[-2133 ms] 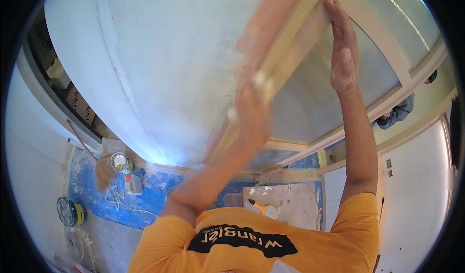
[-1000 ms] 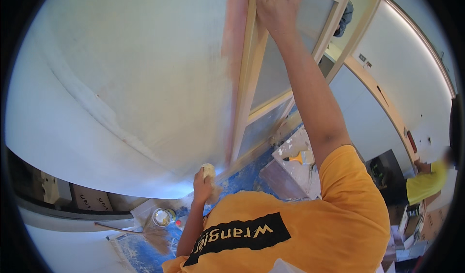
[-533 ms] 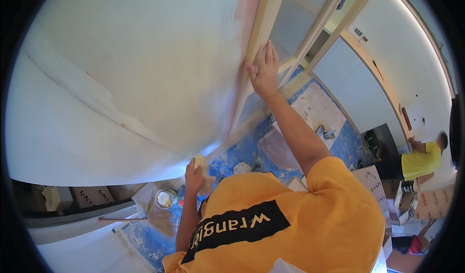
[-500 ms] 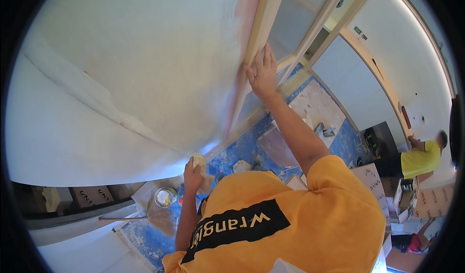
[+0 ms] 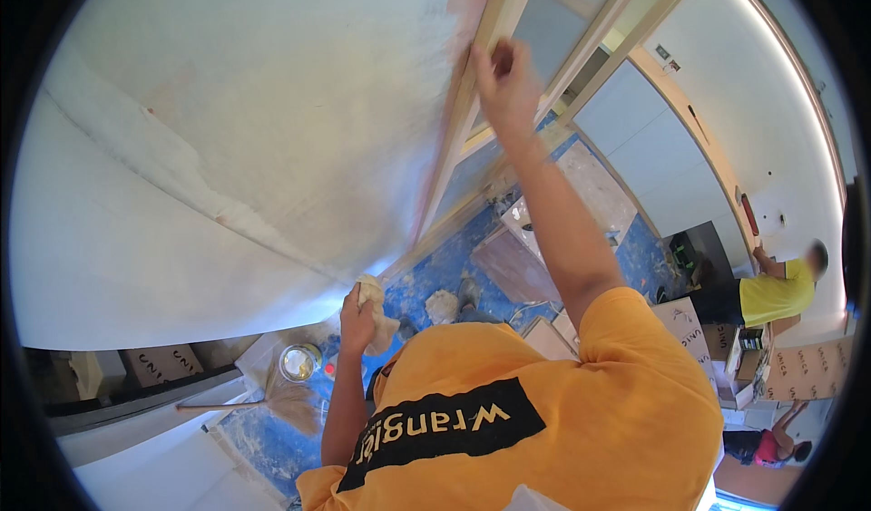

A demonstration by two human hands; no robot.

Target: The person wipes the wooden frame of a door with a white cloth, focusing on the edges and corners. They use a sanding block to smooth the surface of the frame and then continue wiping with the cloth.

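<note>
On my feed, what's just changed is the R hand (image 5: pixel 510 89): at approx 1 o'clock, motion-blurred, fingers bent in loosely rather than spread, right by the wooden frame (image 5: pixel 497 30). Can't tell if it's touching the wood or pinching anything; nothing shows in it. L hand (image 5: pixel 356 328) is at 7 o'clock, closed round a pale rag (image 5: pixel 381 322), down by the lower end of the big white panel (image 5: pixel 245 175), which fills 9 to 12. Can't confirm rag-to-panel contact either. My read for the work in hand: L's rag isn't doing any rubbing up at the frame rn, so R seems to be the one busy there, prob. feeling or picking at the edge. Vs. 0.5 s ago: R was lower, fingers spread flat along the frame; now it's higher and curled. L + rag have barely shifted. Vs. approx 2 s ago it's a bigger diff: L was a blur up at the frame edge, R had its palm raised near the glazing. Paint tin (image 5: pixel 299 363) and broom (image 5: pixel 292 405) sit btw 7 and 8 o'clock; co-worker in yellow (image 5: pixel 777 293), approx 3 o'clock, well apart.
</note>
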